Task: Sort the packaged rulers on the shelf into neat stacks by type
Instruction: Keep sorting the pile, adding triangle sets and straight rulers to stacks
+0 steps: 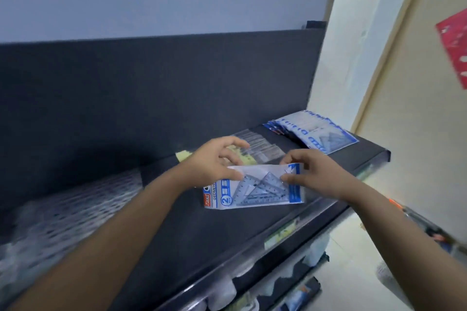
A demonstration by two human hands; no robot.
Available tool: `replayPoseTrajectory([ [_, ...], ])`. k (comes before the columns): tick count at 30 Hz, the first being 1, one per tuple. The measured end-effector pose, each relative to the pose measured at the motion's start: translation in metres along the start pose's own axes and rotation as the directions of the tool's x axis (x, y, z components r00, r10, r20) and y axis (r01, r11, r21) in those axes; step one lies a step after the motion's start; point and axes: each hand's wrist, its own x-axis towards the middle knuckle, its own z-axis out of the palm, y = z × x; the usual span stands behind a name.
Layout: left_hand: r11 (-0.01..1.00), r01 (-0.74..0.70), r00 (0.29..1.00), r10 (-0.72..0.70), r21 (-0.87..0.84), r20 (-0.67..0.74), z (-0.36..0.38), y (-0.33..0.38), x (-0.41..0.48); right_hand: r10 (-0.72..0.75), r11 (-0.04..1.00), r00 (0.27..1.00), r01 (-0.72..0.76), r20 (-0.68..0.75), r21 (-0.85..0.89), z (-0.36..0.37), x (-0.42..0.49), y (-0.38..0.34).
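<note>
The left hand (214,161) and right hand (316,174) are pinching one blue set-square pack (252,192) between narrowed fingers (235,175), just above the shelf (202,235). Matching packs (318,131) are lying fanned at the shelf's right end, and clear ruler packs (257,149) are lying behind the hands. Sorting is likely running partway: both piles are needing squaring.

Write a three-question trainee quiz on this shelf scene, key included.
1. True or false: the left hand and right hand both hold the set-square pack.
2. The stack of matching blue packs lies: A) at the right end of the shelf; B) on the floor; C) under the left arm.
3. Fill in: the circled number printed on the held pack is ___.
Key: 1 true; 2 A; 3 2.
</note>
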Motion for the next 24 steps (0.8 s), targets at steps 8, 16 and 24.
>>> replayPoseTrajectory([
  [8,0.996,-0.05,0.996,0.055,0.068,-0.073,0.119,0.064,0.104,-0.002,1.0,0.994,0.0,-0.112,-0.024,-0.116,-0.033,0.114],
  [16,0.992,0.026,0.983,-0.003,0.123,-0.184,0.179,0.083,0.18,0.038,0.996,0.993,-0.029,-0.115,0.079,-0.187,-0.021,0.199],
  [24,0.98,0.14,0.974,-0.111,0.141,-0.197,0.173,0.079,0.24,0.094,0.988,0.989,-0.079,-0.115,0.134,-0.202,0.033,0.25],
])
